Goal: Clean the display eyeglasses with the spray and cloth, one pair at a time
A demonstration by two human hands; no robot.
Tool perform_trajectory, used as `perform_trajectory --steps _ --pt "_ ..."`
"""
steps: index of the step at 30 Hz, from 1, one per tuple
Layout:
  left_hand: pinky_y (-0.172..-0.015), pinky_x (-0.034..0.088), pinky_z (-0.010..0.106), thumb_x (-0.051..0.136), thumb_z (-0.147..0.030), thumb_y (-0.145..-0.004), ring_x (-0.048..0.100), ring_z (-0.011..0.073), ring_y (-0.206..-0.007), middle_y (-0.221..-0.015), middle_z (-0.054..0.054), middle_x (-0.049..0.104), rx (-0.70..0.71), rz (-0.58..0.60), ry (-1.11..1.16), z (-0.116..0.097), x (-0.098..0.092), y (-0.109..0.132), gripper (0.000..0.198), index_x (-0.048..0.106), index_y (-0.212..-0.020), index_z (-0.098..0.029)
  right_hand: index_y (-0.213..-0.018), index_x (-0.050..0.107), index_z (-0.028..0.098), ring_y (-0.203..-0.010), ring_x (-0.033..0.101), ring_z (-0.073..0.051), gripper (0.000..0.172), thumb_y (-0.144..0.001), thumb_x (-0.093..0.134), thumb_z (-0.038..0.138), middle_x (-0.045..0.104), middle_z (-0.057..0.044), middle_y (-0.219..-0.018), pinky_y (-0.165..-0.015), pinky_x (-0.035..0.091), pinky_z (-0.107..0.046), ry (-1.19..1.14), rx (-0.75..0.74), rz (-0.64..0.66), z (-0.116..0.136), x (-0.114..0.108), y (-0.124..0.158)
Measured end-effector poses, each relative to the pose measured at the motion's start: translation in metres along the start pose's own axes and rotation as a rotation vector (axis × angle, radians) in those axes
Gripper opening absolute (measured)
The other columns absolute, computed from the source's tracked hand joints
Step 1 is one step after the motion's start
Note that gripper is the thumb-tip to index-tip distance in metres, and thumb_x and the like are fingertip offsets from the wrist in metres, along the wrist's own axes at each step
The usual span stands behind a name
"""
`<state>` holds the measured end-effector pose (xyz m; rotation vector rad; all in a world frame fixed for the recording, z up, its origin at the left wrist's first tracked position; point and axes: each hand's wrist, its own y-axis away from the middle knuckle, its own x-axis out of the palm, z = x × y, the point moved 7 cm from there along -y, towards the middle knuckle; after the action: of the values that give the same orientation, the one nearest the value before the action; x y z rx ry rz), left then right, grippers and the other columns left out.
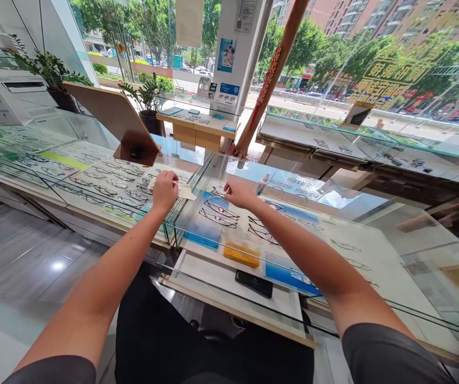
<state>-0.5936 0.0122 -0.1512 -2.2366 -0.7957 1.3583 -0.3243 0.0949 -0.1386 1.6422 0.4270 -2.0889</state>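
Nearest me, past my dark sleeves [53, 370], a drawer [209, 274] stands open below the tabletop [245, 168], and a phone [254, 284] seems to lie in it. Just beyond is a yellow case [241, 255]; through the reflections I cannot tell whether it sits on the glass or under it. Next come several glasses [218, 214], some of them over a blue sheet [201, 239], with arms spread.

My 2 hands are well forward, with a gap between them. My left hand [165, 191] is narrow, fingers curled in, above a pale cloth [186, 192] that lies near the tabletop's seam. My right hand [240, 193] is narrow too, its fingertips drawn together just beside 1 dark frame [216, 191]. The tips are too small to make out, so I cannot tell whether either hand grips anything.

I judge the work to be partway: the cloth is out and both hands are at it or near the frame, but nothing shows that any piece is finished. The hand work is what remains, and the drawer is not yet closed.

Behind my right hand a small bottle [262, 184] stands upright. Farther off are a tilted mirror [113, 120], 2 plants [55, 80] and the window.
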Motion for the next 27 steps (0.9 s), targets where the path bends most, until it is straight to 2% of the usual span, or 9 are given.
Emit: perform_trajectory --steps 6,11,16,27 --pt "-0.092 0.049 0.045 0.054 -0.001 -0.087 0.063 0.0350 -0.107 -0.106 0.014 0.068 -0.001 -0.002 0.008 -0.001 -0.001 0.000 0.026 0.053 -0.092 -0.026 -0.115 0.069 0.022 -0.107 0.074 -0.026 0.019 -0.096 0.070 0.016 0.085 -0.008 -0.114 -0.082 0.044 -0.033 -0.025 -0.016 0.001 -0.001 0.000 0.005" --pt "-0.093 0.049 0.046 0.055 0.000 -0.085 0.063 0.0353 -0.108 -0.106 0.014 0.068 -0.002 -0.006 0.012 -0.001 0.000 0.000 0.027 0.054 -0.092 -0.026 -0.116 0.070 0.021 -0.098 0.076 -0.022 0.023 -0.094 0.072 0.016 0.085 -0.005 -0.111 -0.076 0.046 -0.030 -0.081 -0.035 0.039 0.002 0.004 0.015" --pt "-0.095 0.049 0.046 0.057 0.000 -0.085 0.063 0.0351 -0.108 -0.105 0.013 0.067 -0.010 -0.001 0.005 0.000 -0.001 0.000 0.027 0.055 -0.092 -0.026 -0.116 0.070 0.021 -0.101 0.076 -0.023 0.021 -0.095 0.072 0.018 0.084 -0.006 -0.112 -0.077 0.045 -0.030 -0.071 -0.029 0.020 -0.001 0.004 0.014" --pt "-0.095 0.049 0.046 0.054 0.000 -0.086 0.063 0.0355 -0.110 -0.106 0.013 0.068 -0.007 -0.004 0.004 -0.001 -0.002 0.000 0.027 0.055 -0.092 -0.026 -0.113 0.070 0.021 -0.109 0.073 -0.028 0.021 -0.093 0.074 0.021 0.084 -0.009 -0.117 -0.094 0.047 -0.036 -0.006 -0.042 -0.048 -0.006 0.007 0.008"
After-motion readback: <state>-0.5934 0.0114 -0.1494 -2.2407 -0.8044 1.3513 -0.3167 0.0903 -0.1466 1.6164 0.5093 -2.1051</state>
